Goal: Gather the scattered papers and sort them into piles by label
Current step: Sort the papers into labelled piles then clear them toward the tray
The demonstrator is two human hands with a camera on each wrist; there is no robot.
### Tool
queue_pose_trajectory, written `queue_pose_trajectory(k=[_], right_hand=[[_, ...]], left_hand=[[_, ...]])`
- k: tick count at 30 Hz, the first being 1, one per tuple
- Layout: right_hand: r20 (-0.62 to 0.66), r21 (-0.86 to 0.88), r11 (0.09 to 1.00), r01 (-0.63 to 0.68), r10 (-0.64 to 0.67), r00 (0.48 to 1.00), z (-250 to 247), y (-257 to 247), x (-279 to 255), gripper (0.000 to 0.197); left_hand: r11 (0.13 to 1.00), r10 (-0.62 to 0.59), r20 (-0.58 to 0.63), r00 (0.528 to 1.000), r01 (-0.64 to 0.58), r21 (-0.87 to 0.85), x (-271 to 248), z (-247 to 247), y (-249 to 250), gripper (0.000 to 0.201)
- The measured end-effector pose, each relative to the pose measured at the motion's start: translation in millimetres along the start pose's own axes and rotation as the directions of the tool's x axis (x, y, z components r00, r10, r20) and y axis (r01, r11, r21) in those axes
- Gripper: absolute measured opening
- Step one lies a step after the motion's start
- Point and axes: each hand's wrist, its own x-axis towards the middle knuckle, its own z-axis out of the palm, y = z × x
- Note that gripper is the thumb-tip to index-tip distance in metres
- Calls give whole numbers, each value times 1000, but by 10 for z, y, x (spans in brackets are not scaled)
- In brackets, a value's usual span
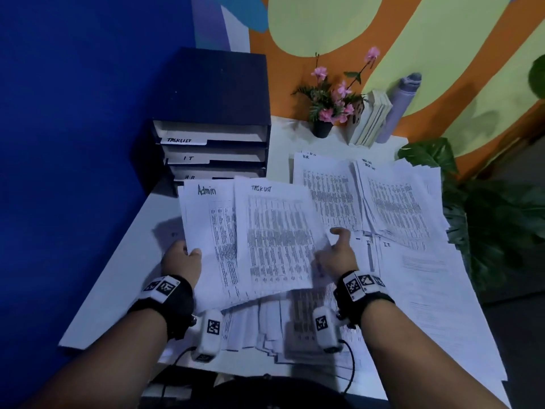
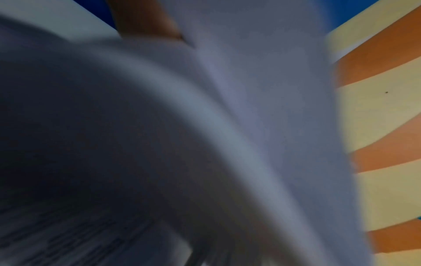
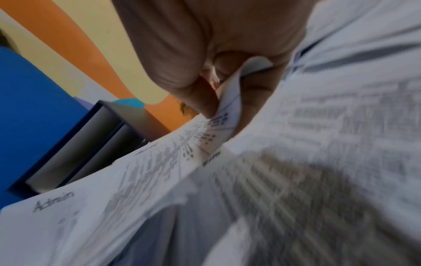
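My left hand (image 1: 184, 255) grips the lower left edge of a bundle of sheets whose top page reads "Admin" (image 1: 206, 191). On its right lies a sheet headed "TASK LIST" (image 1: 274, 231); my right hand (image 1: 336, 252) pinches its lower right corner between thumb and fingers (image 3: 200, 100). The right wrist view shows the "Admin" page (image 3: 54, 203) beneath that pinched sheet. Piles on the white table (image 1: 124, 276) include an "HR" pile (image 1: 327, 190), a "TASK LIST" pile (image 1: 395, 202) and "IT" sheets (image 1: 418, 276). Blurred paper (image 2: 262, 108) fills the left wrist view.
A dark blue drawer unit (image 1: 212, 119) with drawers labelled TASKLIST, IT and HR stands at the back left. A flower pot (image 1: 324, 113), books (image 1: 371, 119) and a purple roll (image 1: 398, 110) line the back wall. A leafy plant (image 1: 486, 216) stands at the right. More sheets (image 1: 280, 329) lie under my wrists.
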Motion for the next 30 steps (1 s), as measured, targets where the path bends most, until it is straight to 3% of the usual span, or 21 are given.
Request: queue_pose_trajectory(k=[5, 8, 11, 14, 17, 19, 22, 24, 26, 28, 30], right_hand=[[-243, -156, 988, 14, -52, 969, -704, 98, 260, 21], [-325, -207, 978, -10, -60, 944, -1155, 146, 460, 38], [-338, -274, 962, -19, -78, 938, -1548, 191, 670, 51], [-338, -396, 916, -68, -77, 938, -1849, 260, 937, 49], [-335, -500, 851, -158, -22, 942, -2000, 380, 1187, 42], [-314, -589, 781, -210, 19, 949, -2025, 440, 1254, 53], [-250, -677, 726, -119, -76, 965, -1905, 442, 1216, 64], [-195, -620, 783, 53, -220, 956, -1682, 411, 1150, 55], [-97, -348, 917, 195, -242, 965, -1376, 366, 999, 49], [110, 29, 994, 103, -105, 988, -1064, 344, 799, 53], [216, 179, 983, -45, 6, 976, -847, 365, 677, 51]], left_hand=[[999, 41, 48, 998, -43, 26, -113, 239, 221, 15], [997, 62, 65, 996, -64, 34, -193, 385, 325, 16], [997, 73, 68, 995, -75, 14, -275, 526, 407, 14], [997, 71, 83, 994, -70, -10, -364, 646, 469, 17], [998, 66, 87, 994, -63, -31, -473, 730, 526, 15], [997, 65, 76, 995, -61, -50, -522, 772, 549, 13], [994, 56, 85, 995, -48, -94, -563, 817, 566, 9], [991, 54, 83, 995, -43, -125, -591, 857, 589, 9], [987, 50, 74, 996, -38, -159, -621, 891, 627, 12], [983, 50, 82, 995, -35, -179, -632, 924, 645, 13], [983, 64, 93, 994, -47, -180, -641, 946, 648, 10]])
